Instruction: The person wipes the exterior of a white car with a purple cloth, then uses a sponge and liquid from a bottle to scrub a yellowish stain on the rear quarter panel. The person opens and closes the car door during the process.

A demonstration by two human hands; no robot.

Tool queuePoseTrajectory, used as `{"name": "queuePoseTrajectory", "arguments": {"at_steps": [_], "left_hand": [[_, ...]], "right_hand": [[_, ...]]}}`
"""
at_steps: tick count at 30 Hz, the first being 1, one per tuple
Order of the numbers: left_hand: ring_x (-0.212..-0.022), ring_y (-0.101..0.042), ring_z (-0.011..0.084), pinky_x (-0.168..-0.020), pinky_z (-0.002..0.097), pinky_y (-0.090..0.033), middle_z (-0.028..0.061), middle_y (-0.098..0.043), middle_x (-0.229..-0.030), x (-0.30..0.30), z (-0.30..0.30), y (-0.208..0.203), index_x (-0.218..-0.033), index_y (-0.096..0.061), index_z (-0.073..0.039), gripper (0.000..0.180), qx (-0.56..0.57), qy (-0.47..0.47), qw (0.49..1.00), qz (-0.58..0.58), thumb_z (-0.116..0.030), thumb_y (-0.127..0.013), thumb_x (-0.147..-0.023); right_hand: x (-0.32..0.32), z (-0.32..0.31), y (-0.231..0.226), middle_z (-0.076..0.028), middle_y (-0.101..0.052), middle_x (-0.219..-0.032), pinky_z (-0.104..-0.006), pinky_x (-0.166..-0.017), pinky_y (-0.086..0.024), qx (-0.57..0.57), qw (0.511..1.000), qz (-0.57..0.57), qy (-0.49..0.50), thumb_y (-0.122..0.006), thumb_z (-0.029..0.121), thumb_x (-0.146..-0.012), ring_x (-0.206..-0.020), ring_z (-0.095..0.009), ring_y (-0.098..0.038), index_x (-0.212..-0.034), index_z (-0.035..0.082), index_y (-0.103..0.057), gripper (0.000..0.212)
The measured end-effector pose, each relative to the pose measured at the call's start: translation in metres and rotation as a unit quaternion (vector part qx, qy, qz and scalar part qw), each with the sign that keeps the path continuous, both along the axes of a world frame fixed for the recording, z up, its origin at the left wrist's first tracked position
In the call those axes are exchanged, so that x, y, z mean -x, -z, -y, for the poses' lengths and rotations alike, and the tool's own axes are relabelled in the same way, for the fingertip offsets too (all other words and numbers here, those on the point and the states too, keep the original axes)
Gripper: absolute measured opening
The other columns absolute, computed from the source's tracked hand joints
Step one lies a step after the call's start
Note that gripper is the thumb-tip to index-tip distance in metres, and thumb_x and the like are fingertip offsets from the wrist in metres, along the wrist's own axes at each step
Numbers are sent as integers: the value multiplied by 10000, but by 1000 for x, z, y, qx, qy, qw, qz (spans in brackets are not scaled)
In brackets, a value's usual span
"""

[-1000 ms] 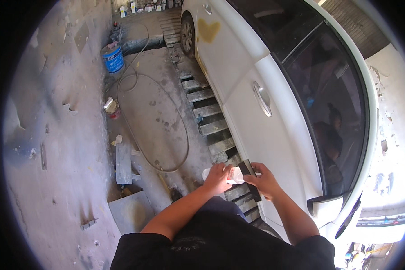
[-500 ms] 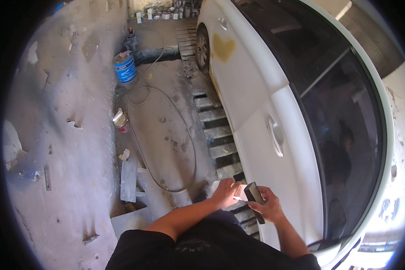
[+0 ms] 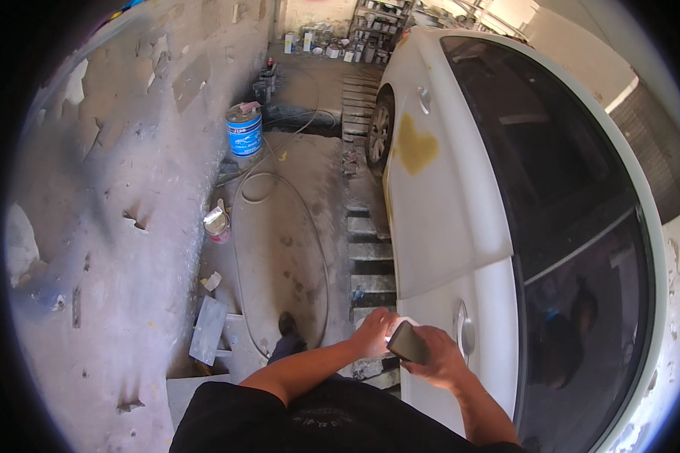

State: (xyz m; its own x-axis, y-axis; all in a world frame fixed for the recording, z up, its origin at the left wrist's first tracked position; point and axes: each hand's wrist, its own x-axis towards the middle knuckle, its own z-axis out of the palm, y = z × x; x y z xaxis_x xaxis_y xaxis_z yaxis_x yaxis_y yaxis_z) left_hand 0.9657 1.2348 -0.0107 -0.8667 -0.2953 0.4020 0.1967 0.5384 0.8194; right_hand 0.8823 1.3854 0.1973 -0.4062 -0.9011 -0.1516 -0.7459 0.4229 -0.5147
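1. At lower centre, a dark, flat-faced block (image 3: 409, 344) was gripped by the curled right hand (image 3: 440, 358).
2. Just beside it, a white object (image 3: 401, 322), mostly hidden, was grasped by the partly closed left hand (image 3: 371, 333).
3. The white car (image 3: 452, 226) at right was marked by a yellow, heart-shaped patch (image 3: 416, 146).
4. The wall (image 3: 121, 302) at left was roughened by peeling flakes.

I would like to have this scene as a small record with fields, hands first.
Left hand: holds a white item, mostly hidden
Right hand: holds a dark block
Car: white, at the right; yellow patch on its side
Floor: blue can, at the left
Wall: far left, surface peeling
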Motion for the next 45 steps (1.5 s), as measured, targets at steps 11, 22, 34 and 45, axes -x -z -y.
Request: {"name": "queuePoseTrajectory", "arguments": {"at_steps": [11, 22, 34, 45], "left_hand": [[-1060, -525, 390, -884, 451, -470, 158, -535, -1105, 118, 229, 0, -1292, -499, -96, 707, -40, -47, 996, -57, -195, -852, -688], [-1079, -584, 230, -943, 343, -474, 82, -599, -1211, 228, 418, -15, -1327, -517, -108, 520, 2, -111, 994, 17, -222, -720, -863], [-1201, -611, 282, -1001, 434, -523, 100, -591, -1372, 396, 644, 8, -1395, -497, -121, 556, -469, 206, 858, 27, -497, -509, -985], [-1176, -587, 281, -1075, 475, -435, 90, -647, -1229, 560, 834, -20, -1251, -586, -92, 519, -685, 156, 704, -105, -512, -349, -1060]], "right_hand": [[98, 255, 1, -166, -613, -1279, -453, -1012, -493, 30, 998, 0, 57, -844, 284, -729, -1199, -362, -583, -1346, 35, -543, 730], [203, 473, -27, -190, -610, -1257, -468, -1023, -477, 50, 996, -68, 16, -814, 288, -747, -1211, -385, -549, -1332, 30, -550, 692], [390, 691, 15, -203, -587, -1231, -535, -1041, -441, 101, 974, -156, -129, -838, 386, -708, -1187, -448, -513, -1313, 21, -551, 763], [530, 880, 10, -190, -526, -1204, -537, -1044, -443, 139, 950, -194, -200, -868, 302, -637, -1217, -495, -462, -1328, 18, -498, 834]]}}
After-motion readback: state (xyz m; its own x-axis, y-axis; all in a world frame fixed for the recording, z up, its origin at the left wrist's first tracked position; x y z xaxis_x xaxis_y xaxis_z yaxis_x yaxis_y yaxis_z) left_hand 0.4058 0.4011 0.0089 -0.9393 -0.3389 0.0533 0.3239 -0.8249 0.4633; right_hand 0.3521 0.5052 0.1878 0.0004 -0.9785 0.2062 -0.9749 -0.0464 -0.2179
